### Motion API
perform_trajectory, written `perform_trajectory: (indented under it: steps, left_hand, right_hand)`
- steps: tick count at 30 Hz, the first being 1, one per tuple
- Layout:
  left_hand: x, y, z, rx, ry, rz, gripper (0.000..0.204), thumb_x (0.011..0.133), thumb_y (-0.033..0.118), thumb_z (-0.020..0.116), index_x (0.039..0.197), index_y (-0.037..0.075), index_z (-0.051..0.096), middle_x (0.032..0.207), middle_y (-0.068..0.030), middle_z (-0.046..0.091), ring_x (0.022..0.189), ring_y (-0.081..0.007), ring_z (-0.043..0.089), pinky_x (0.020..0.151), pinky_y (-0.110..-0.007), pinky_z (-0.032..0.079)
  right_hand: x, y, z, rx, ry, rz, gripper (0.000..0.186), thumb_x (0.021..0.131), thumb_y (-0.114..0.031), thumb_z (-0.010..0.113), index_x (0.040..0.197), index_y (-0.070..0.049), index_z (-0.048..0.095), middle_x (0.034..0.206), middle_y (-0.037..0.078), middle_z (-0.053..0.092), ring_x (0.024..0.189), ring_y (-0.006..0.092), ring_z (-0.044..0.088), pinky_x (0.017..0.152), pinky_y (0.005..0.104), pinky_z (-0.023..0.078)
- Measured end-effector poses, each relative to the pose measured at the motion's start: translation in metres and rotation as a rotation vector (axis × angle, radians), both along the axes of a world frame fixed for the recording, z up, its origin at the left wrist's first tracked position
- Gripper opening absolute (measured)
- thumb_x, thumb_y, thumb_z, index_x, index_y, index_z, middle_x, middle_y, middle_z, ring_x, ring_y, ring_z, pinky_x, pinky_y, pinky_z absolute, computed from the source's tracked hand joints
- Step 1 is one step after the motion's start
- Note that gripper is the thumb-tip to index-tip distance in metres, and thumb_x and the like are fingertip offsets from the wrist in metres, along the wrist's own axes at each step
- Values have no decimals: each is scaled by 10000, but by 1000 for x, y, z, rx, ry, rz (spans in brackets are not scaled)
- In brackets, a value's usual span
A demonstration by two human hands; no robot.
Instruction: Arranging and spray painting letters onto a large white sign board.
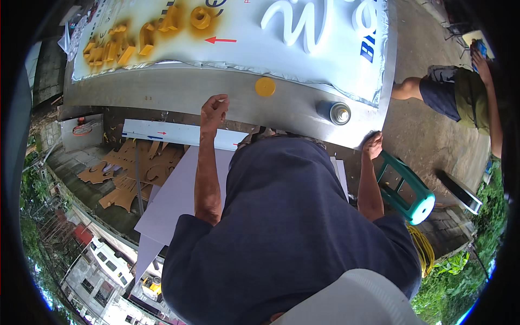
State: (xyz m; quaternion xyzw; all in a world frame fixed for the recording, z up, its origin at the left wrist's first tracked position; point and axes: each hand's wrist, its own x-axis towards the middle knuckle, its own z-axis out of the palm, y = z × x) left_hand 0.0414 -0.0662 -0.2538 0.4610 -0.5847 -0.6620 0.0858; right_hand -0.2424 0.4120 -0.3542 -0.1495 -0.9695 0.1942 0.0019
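My left hand [215, 112] is raised by the near edge of the metal table [179, 89], its fingers curled in and nothing visible in them. To its right, a round yellow cap [265, 86] lies on the tabletop. My right hand [372, 145] grips the table's near right corner. Between the two hands stands a spray can [336, 113] with its nozzle end facing me. Farther back, a white sheet [238, 57] covers much of the table. On it lie letters sprayed yellow [146, 42] and large white script letters [309, 27].
At right, a green plastic stool [407, 189] lies tipped beside the table. Another person [455, 92] is beyond it, holding a blue object. Brown cut-out boards [138, 165] and pale panels [181, 189] lie below the table at left. A yellow coil [422, 246] rests at lower right.
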Motion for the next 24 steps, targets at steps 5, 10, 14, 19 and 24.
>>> perform_trajectory:
  steps: [5, 10, 14, 19, 24]
  left_hand:
    - [-42, 42, -2, -368, -95, -210, 837, 683, 341, 811, 1335, 20, 397, 1150, -125, 526, 844, -181, 583, 693, -311, 506]
    - [-89, 85, -15, -728, -207, -200, 974, 614, 397, 840, 1367, 30, 344, 1272, -189, 459, 978, -289, 576, 840, -408, 487]
    - [-123, 102, -35, -1004, -315, -126, 884, 606, 383, 840, 1292, 25, 414, 1149, -197, 540, 987, -346, 574, 837, -430, 485]
    - [-134, 120, -29, -1050, -319, -18, 711, 614, 312, 838, 1167, 12, 509, 1042, -184, 590, 955, -358, 580, 808, -429, 494]
    - [-142, 164, 28, -794, -16, 159, 604, 728, 229, 788, 1208, 5, 497, 1071, -144, 587, 995, -271, 584, 845, -381, 504]
  right_hand:
    - [-2, -2, 8, -45, -104, -36, 634, 935, -554, 241, 1165, -81, 595, 1054, 258, 621, 983, 469, 568, 850, 529, 438]
    - [-8, 16, 3, -209, -169, 42, 699, 930, -583, 269, 1219, -12, 550, 1144, 288, 574, 1078, 461, 527, 921, 482, 409]
    - [-22, 36, 5, -340, -93, 139, 548, 958, -488, 341, 1165, -20, 535, 1106, 261, 591, 1024, 423, 552, 847, 475, 422]
    - [-57, 50, 30, -298, 16, 485, 461, 971, -411, 389, 1242, -48, 474, 995, 198, 554, 989, 356, 519, 861, 432, 406]
    - [-92, 46, 39, -405, 2, 532, 430, 976, -385, 384, 1242, -60, 480, 983, 188, 542, 895, 339, 550, 817, 431, 434]
